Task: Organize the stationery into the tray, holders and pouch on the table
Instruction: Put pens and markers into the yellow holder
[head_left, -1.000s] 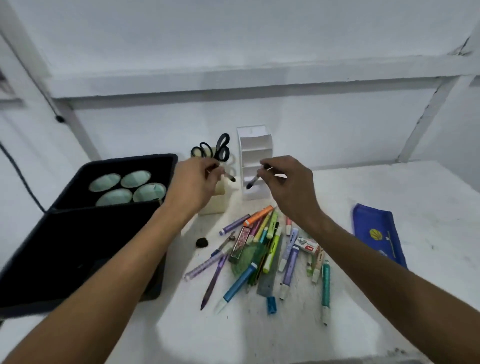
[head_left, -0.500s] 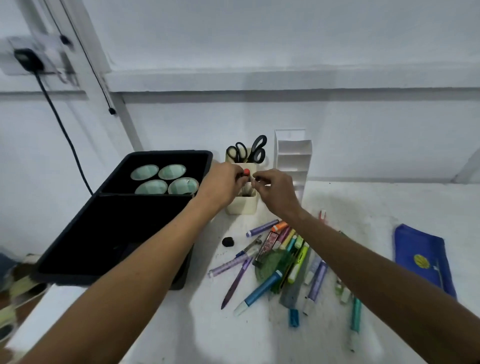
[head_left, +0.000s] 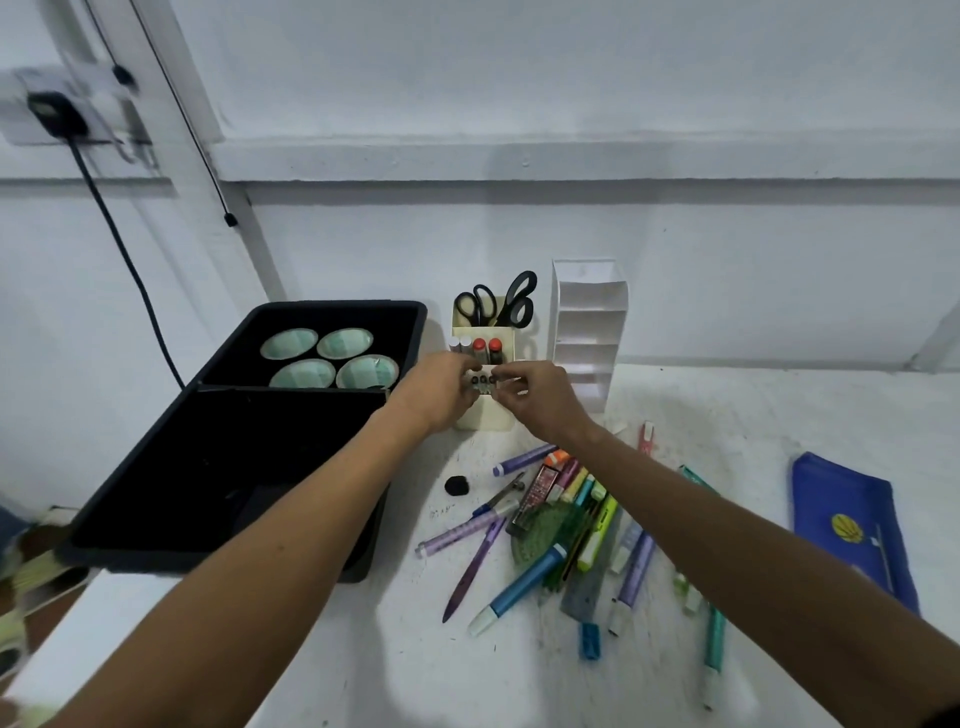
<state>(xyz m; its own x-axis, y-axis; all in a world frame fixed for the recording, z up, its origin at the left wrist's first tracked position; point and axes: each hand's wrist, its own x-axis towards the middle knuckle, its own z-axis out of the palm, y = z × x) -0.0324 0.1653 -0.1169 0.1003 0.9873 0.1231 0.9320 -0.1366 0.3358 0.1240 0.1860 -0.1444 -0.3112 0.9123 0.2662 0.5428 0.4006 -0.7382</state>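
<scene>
A cream pen holder (head_left: 485, 418) stands behind the pen pile, with black scissors (head_left: 498, 304) in its back slot and red-capped markers (head_left: 488, 347) in the middle. My left hand (head_left: 436, 389) and my right hand (head_left: 537, 400) meet at its front slot. Both pinch a small cluster of black-tipped pens (head_left: 483, 380) standing there. A white tiered holder (head_left: 589, 332) stands empty just to the right. Loose pens and highlighters (head_left: 571, 519) lie in a heap under my right forearm. The blue pouch (head_left: 852, 525) lies flat at the far right.
A black two-part tray (head_left: 234, 467) fills the left side, with several tape rolls (head_left: 332, 358) in its far compartment. A small black eraser (head_left: 457, 486) lies between tray and pens. A black cable (head_left: 124, 249) hangs down the wall on the left.
Both hands carried a black-tipped pen each from in front of the white tiered holder to the cream holder and lowered them into its front slot. My view swung left.
</scene>
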